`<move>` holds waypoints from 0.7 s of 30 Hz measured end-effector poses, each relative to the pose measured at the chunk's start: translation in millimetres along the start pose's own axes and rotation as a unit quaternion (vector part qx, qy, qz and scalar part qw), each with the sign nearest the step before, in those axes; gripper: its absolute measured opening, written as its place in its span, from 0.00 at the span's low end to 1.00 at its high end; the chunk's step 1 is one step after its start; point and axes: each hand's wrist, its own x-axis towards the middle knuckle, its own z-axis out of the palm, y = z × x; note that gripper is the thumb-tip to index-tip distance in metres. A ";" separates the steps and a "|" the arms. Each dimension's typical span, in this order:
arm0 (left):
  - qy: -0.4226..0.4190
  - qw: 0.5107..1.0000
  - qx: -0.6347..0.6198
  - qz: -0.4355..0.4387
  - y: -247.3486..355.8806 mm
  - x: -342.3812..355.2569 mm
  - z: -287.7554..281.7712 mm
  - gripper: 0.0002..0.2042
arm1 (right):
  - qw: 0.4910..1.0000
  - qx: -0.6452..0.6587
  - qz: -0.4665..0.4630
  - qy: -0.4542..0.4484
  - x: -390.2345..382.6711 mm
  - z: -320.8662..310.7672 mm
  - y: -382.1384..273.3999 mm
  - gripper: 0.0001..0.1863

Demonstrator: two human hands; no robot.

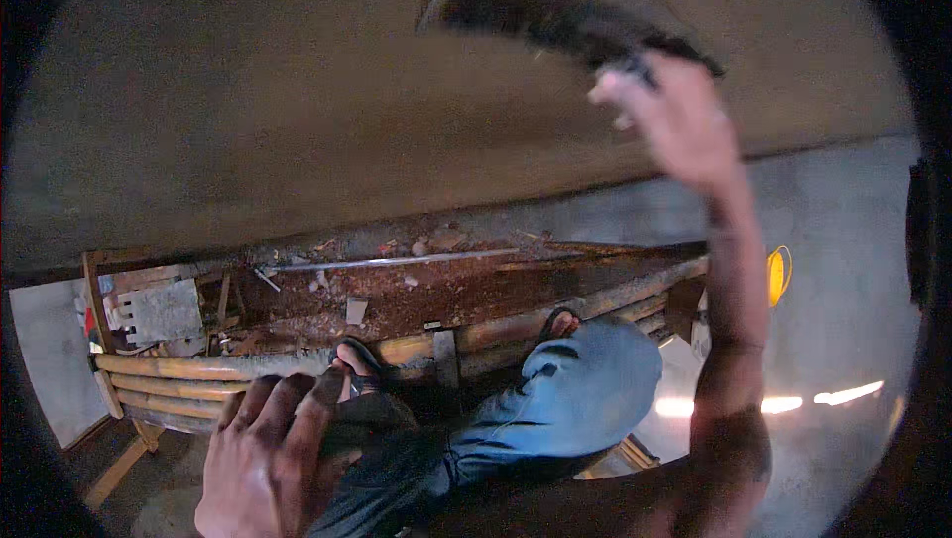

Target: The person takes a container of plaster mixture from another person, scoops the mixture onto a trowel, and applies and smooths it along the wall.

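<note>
My right hand (684, 117) is raised to the upper right, its fingers closed around the handle of a plastering trowel (535, 17). The trowel is long, flat and dark, and smeared by motion. It lies against or very close to the brown wall (297, 112); I cannot tell whether it touches. Low on the left, my left hand (268, 454) hangs in front of my leg with its back up. Its fingers are loosely bent and slightly apart, and nothing shows in them; the palm is hidden.
My sandalled feet stand on a scaffold of bamboo poles (188, 379). Below the wall lies a strip of reddish rubble (416, 285) with a long pale rod (397, 261). A yellow bucket (778, 277) is at the right, and grey boards (164, 315) are at the left.
</note>
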 end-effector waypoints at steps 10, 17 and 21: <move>-0.064 0.997 -0.034 -0.035 5.9 17.6 -4.9 0.31 | 0.967 0.003 -0.042 0.252 -46.5 -152.3 3.4 0.16; -0.093 0.991 -0.037 -0.093 15.3 17.7 -4.7 0.29 | 0.993 -0.092 -0.037 0.057 -74.7 239.8 141.9 0.15; -0.121 0.987 -0.037 -0.099 15.2 16.2 2.7 0.26 | 0.996 -0.086 0.000 -0.013 -69.0 375.6 200.1 0.16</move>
